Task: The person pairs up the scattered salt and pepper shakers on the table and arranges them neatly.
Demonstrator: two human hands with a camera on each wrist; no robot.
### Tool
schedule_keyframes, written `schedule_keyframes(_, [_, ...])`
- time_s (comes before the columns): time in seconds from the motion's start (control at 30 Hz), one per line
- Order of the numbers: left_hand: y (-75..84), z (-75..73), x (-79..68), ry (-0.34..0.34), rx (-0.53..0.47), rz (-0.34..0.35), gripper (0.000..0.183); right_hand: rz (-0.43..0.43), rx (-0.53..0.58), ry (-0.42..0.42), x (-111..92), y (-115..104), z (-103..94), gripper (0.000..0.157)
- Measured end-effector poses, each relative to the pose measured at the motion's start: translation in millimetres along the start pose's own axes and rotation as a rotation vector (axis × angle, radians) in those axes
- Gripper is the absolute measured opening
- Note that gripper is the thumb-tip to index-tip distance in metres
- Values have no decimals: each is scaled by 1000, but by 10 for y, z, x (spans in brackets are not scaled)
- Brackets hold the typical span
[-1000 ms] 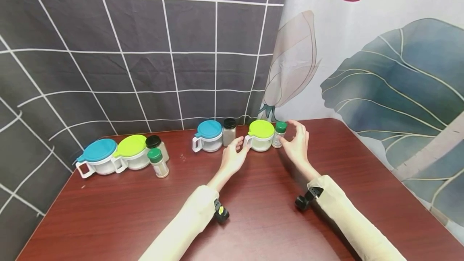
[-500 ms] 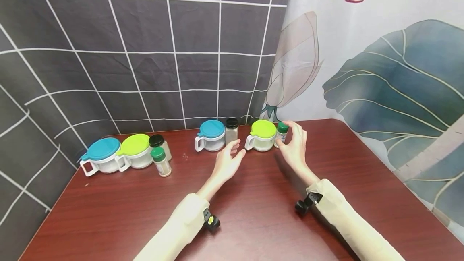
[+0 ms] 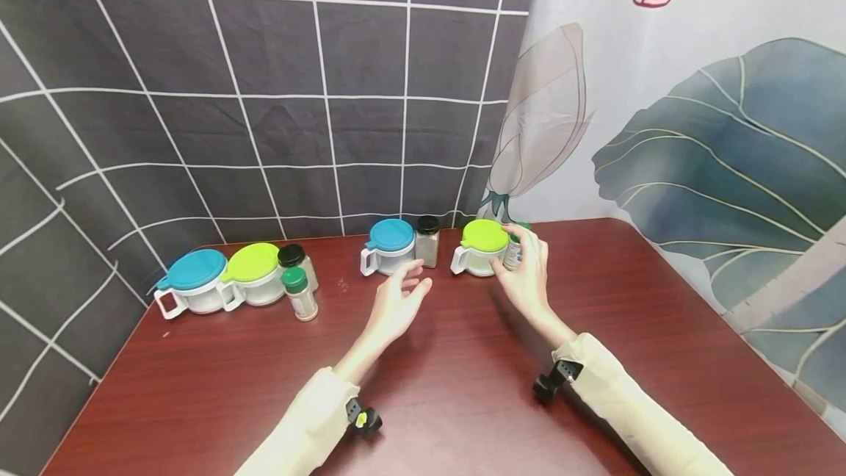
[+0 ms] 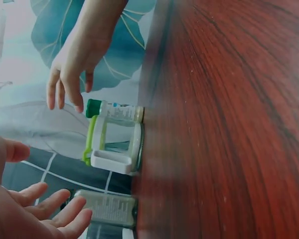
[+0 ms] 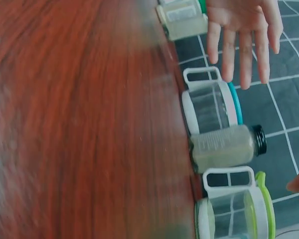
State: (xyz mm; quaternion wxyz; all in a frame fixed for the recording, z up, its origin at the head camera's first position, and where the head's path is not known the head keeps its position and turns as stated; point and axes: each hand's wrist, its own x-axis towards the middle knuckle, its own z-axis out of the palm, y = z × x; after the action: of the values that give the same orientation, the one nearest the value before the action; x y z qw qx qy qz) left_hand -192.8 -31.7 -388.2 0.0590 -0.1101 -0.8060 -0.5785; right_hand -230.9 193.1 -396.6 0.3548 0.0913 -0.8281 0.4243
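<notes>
My left hand (image 3: 393, 307) is held with relaxed, spread fingers in front of a blue-lidded seasoning pot (image 3: 390, 236) and a black-capped glass shaker (image 3: 427, 242); nothing is in it. My right hand (image 3: 526, 283) hovers with loosely bent fingers and apart thumb beside a lime-lidded seasoning pot (image 3: 485, 236). It partly hides a green-capped spice shaker (image 3: 512, 254) in the head view. Seen from the left wrist, the right fingertips hang above the green cap (image 4: 93, 108), clear of it. Both pots have white handles and clear bodies.
On the left of the reddish-brown table (image 3: 456, 402) stand a second blue-lidded pot (image 3: 196, 270), a second lime-lidded pot (image 3: 253, 264), another black-capped shaker (image 3: 292, 256) and another green-capped shaker (image 3: 300, 296). A dark gridded cloth (image 3: 277, 131) backs the table, with a leaf-printed curtain (image 3: 720, 145) at right.
My left hand has drawn away from the lime-lidded pot, leftward and slightly nearer. My right hand has shifted left, across the front of the green-capped shaker. The containers stay where they were; the head view shifts slightly.
</notes>
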Motion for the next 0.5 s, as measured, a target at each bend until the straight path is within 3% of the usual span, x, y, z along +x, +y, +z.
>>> schedule_keyframes(0.23, [7,-158,-95,66,-14,75,35,-20,-10,-22,-64,-112,39,56])
schedule_keyframes(0.5, [5,-340,-209,126,22,109,31,-52,-2,-32,-125,-240,100,57])
